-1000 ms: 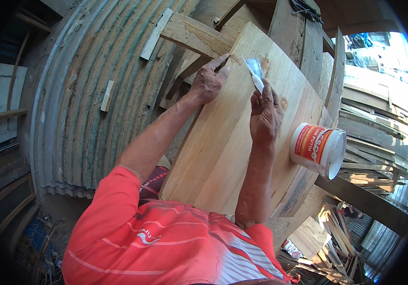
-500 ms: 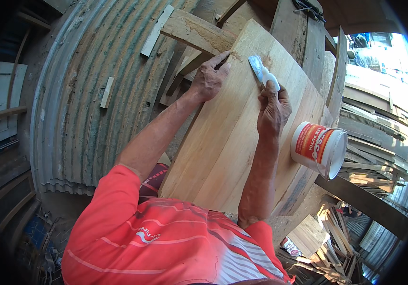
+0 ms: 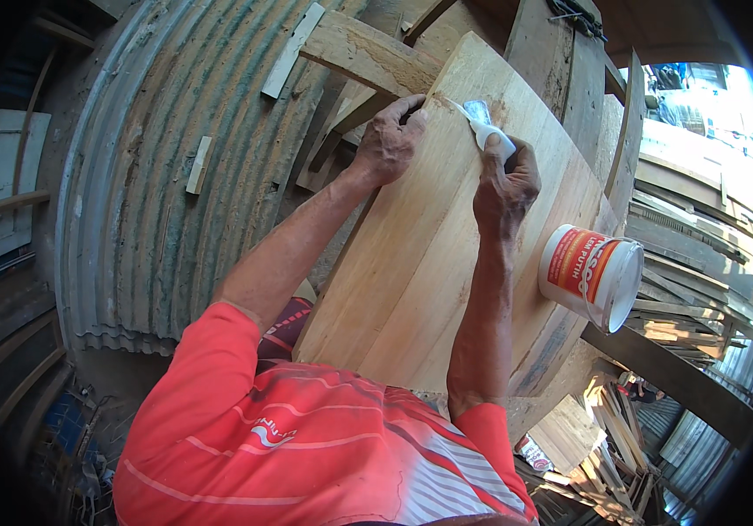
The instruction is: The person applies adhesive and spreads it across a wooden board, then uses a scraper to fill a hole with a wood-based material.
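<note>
White scraper (image 3: 483,128) sits pinched in the right hand (image 3: 506,188), blade at eleven o'clock over the wooden panel (image 3: 438,245); the left hand (image 3: 387,145), at ten, curls against the panel's edge, grip unclear. Swinging the right forearm (image 3: 481,307) outward could topple the bucket (image 3: 585,272) at five o'clock.

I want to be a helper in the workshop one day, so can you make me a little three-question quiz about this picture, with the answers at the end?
1. Which hand holds the scraper with the white handle?
2. True or false: the left hand is at the edge of the wooden board.
3. Pick one. The label on the white bucket is mostly: A) green, B) red, C) black.

Key:
1. The right hand.
2. True.
3. B, red.
</note>
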The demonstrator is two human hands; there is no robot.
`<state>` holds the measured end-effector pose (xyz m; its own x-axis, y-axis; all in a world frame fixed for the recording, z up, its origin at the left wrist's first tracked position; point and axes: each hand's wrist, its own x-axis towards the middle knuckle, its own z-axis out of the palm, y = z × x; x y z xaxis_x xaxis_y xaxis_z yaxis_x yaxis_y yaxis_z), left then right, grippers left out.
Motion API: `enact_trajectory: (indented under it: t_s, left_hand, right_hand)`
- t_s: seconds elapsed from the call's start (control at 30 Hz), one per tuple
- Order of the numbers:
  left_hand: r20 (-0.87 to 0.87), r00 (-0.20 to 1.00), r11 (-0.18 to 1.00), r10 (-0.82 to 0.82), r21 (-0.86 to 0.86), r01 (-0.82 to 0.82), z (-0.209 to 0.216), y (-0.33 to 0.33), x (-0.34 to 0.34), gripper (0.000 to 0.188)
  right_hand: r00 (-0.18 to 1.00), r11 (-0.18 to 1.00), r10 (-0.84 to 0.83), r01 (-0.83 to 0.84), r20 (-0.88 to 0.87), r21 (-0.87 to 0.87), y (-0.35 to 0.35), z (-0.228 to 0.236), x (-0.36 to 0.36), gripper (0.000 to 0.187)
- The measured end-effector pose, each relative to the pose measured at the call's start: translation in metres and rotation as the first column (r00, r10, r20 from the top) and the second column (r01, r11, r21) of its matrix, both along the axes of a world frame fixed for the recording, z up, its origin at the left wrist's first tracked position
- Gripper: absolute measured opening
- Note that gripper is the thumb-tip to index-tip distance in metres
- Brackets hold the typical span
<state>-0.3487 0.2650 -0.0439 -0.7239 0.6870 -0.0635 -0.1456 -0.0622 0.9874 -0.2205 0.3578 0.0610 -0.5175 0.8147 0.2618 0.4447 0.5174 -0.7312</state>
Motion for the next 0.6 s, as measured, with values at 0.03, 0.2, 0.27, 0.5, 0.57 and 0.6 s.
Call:
enact_trajectory:
  t_s: [0.03, 0.2, 0.27, 0.5, 0.57, 0.6]
  left_hand:
    - [0.011, 1.000, 1.000, 0.000, 0.002, 0.000, 0.000, 0.000, 0.000, 0.045]
    - [-0.025, 1.000, 1.000, 0.017, -0.003, -0.017, -0.002, 0.003, 0.001, 0.045]
    - [-0.050, 0.997, 0.998, 0.056, 0.017, -0.055, -0.007, 0.004, 0.002, 0.046]
    - [-0.073, 0.996, 0.998, 0.058, 0.008, -0.058, -0.004, 0.002, 0.002, 0.047]
    - [-0.072, 0.996, 0.999, 0.048, 0.003, -0.048, -0.002, 0.000, 0.001, 0.047]
    - [-0.075, 0.996, 0.999, 0.048, 0.005, -0.048, -0.002, 0.001, 0.001, 0.047]
  right_hand:
    - [1.000, 1.000, 0.002, -0.002, -0.001, 0.009, 0.000, 0.001, -0.002, 0.029]
    - [1.000, 0.999, 0.026, -0.026, 0.007, 0.047, 0.004, -0.001, -0.005, 0.029]
    - [0.999, 0.998, 0.037, -0.038, 0.011, 0.054, 0.005, -0.003, -0.007, 0.029]
    - [0.998, 0.998, 0.045, -0.046, 0.034, 0.043, 0.004, -0.003, -0.009, 0.027]
    - [0.998, 0.998, 0.039, -0.041, 0.044, 0.040, 0.003, -0.003, -0.010, 0.027]
    - [0.998, 0.998, 0.036, -0.038, 0.049, 0.040, 0.004, -0.002, -0.011, 0.027]
